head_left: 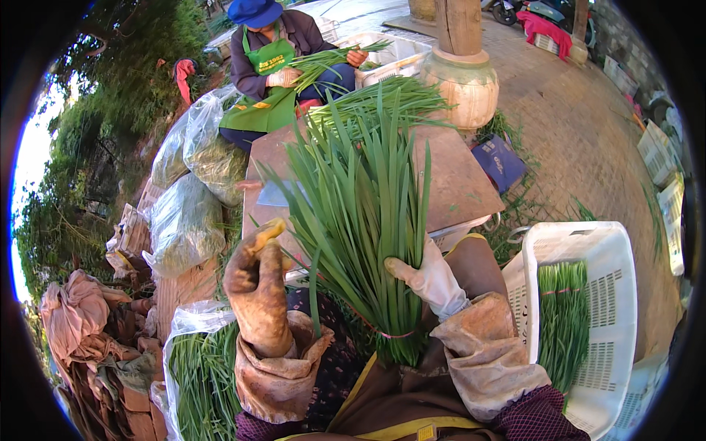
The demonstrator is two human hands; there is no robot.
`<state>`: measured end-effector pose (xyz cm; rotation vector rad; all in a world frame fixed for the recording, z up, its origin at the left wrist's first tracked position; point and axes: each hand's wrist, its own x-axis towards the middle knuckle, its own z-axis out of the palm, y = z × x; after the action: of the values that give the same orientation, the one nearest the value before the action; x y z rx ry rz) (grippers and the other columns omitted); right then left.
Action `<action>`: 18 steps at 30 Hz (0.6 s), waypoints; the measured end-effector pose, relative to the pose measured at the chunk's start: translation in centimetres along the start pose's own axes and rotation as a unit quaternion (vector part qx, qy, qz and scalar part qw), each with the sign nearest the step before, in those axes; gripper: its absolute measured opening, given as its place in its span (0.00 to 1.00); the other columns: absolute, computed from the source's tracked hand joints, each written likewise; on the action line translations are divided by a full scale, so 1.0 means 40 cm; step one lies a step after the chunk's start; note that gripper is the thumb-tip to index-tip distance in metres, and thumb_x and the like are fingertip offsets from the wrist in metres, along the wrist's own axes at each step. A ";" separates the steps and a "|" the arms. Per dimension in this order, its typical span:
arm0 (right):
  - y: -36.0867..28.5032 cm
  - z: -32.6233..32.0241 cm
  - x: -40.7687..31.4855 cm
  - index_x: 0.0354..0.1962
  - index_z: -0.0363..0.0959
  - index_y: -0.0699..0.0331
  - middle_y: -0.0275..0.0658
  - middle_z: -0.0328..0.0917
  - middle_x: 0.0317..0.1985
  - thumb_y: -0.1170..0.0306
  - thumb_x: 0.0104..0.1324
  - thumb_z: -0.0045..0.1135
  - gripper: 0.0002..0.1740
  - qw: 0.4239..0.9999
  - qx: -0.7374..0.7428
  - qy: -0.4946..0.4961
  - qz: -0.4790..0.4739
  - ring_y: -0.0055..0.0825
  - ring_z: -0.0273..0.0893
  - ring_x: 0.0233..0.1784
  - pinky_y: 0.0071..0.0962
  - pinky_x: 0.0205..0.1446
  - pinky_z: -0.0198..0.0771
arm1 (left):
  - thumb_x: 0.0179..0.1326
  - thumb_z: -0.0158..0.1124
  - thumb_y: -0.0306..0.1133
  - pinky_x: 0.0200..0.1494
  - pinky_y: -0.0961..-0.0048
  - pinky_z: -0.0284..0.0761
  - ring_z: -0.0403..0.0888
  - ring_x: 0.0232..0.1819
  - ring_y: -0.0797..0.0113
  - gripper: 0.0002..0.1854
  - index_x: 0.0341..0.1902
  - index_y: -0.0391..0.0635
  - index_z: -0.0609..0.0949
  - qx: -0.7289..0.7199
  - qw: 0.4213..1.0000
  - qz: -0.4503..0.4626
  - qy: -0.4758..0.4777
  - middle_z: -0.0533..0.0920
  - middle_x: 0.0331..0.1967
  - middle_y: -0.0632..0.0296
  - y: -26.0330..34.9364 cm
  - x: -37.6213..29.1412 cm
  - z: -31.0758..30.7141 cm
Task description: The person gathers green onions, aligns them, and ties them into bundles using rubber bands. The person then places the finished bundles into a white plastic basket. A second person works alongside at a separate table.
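Observation:
A bundle of long flat green leaves, like garlic chives (pixel 369 204), stands upright before my lap, tips pointing away. My right hand (pixel 427 275), in a pale stained glove, grips its right side with the thumb across the front. Around the lower end runs a pink band (pixel 394 335). From it a thin reddish strand stretches up towards my left hand (pixel 259 286). That hand wears a brown-stained glove and has its fingers curled, apparently around the strand; the grip is partly hidden. One loose leaf (pixel 314 292) hangs beside the left wrist.
Ahead is a low brown table (pixel 458 176) with more greens. Across it a seated person (pixel 276 71) holds leaves. A white crate (pixel 606 308) with tied bundles stands right; a plastic bag of greens (pixel 201 380) lies left. A wooden post on a stone base (pixel 460 88) rises behind.

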<state>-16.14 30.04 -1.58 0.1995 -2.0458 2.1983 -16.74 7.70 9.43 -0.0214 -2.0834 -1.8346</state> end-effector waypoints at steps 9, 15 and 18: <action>0.007 0.001 -0.001 0.66 0.59 0.67 0.41 0.77 0.53 0.74 0.60 0.67 0.38 0.998 0.044 -0.010 0.037 0.29 0.74 0.52 0.29 0.60 0.70 | 0.64 0.66 0.28 0.30 0.86 0.55 0.59 0.27 0.86 0.24 0.65 0.41 0.76 0.023 0.992 0.118 0.025 0.66 0.28 0.79 0.009 0.030 0.019; 0.011 0.001 0.001 0.67 0.59 0.65 0.44 0.78 0.52 0.73 0.58 0.68 0.40 1.000 -0.027 0.005 -0.005 0.32 0.75 0.54 0.32 0.62 0.69 | 0.71 0.56 0.30 0.27 0.87 0.64 0.67 0.22 0.83 0.21 0.64 0.34 0.76 0.059 0.984 0.148 0.080 0.84 0.35 0.64 0.023 0.046 -0.006; -0.002 0.012 0.004 0.69 0.57 0.65 0.43 0.75 0.58 0.75 0.59 0.67 0.43 0.998 0.055 -0.015 0.018 0.31 0.72 0.60 0.31 0.67 0.65 | 0.72 0.55 0.32 0.25 0.84 0.65 0.67 0.20 0.81 0.18 0.61 0.36 0.78 0.011 0.991 0.124 -0.051 0.84 0.32 0.62 0.099 -0.029 0.019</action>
<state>-16.28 29.55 -1.45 0.2092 -1.9588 2.3457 -14.89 9.32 12.82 -0.3587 -2.0627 -1.6916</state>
